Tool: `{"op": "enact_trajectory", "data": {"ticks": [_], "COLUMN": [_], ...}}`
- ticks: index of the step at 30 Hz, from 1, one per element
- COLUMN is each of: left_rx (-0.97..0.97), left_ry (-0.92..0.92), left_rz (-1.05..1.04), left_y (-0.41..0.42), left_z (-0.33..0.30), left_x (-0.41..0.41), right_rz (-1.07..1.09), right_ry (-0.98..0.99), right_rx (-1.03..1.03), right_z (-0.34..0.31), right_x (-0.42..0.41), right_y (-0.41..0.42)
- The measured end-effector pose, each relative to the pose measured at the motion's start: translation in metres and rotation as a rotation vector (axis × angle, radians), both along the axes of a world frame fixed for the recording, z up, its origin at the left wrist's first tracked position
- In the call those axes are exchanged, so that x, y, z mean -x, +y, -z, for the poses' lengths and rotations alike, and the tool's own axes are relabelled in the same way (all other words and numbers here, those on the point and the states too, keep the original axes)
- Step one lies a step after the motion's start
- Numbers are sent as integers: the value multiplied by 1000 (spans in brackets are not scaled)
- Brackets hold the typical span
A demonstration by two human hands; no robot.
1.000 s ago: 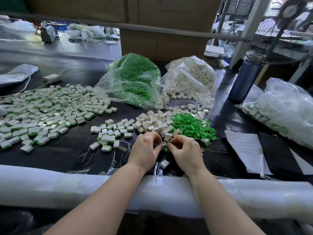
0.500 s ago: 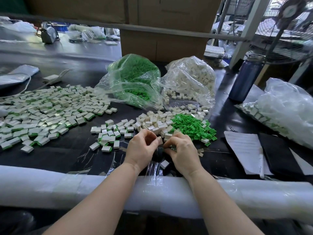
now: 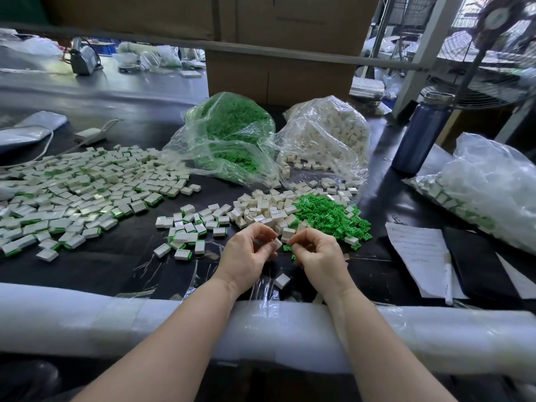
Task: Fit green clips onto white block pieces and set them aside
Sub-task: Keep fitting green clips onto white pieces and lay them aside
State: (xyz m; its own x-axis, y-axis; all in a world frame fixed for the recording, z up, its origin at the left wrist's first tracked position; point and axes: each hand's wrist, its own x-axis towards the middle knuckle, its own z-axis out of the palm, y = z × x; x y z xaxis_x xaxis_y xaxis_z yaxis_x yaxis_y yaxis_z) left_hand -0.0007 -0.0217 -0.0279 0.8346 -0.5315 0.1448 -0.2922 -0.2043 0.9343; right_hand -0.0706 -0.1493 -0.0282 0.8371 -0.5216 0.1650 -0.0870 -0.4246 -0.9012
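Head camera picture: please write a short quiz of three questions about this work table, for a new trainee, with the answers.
1. True or false: the blue bottle stands on the person's right side of the table.
2. Which loose pile lies just beyond the right hand? A) loose green clips B) black folders C) metal screws
3. Fill in: the left hand pinches a small ____ block.

Key: 1 true. 2 A. 3 white.
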Motion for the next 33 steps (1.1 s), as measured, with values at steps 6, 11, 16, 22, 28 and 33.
{"op": "enact_trajectory", "data": {"ticks": [6,11,16,22,28,33], "left_rx": [6,20,17,-6,-12,-5], "left_ry": [25,65,68,61,38,49], "left_rz": [19,28,53,91,98,100], "left_y": [-1,0,-1,-2,-3,-2], "left_z": [2,3,4,5,4,6], "left_x": [-1,-2,-2,-2,-2,-3], "right_rz": [40,17,-35,-77,-64,-65], "right_ry": [8,-79,-145,-134,-132,-102], "right_rx": [93,20,-148,-240,-308,-302], "right_z": [2,-1,-7,-6,-4,-4], "right_x": [0,2,4,4,4,4], "right_y": [0,0,-1,-1,-1,-2]}}
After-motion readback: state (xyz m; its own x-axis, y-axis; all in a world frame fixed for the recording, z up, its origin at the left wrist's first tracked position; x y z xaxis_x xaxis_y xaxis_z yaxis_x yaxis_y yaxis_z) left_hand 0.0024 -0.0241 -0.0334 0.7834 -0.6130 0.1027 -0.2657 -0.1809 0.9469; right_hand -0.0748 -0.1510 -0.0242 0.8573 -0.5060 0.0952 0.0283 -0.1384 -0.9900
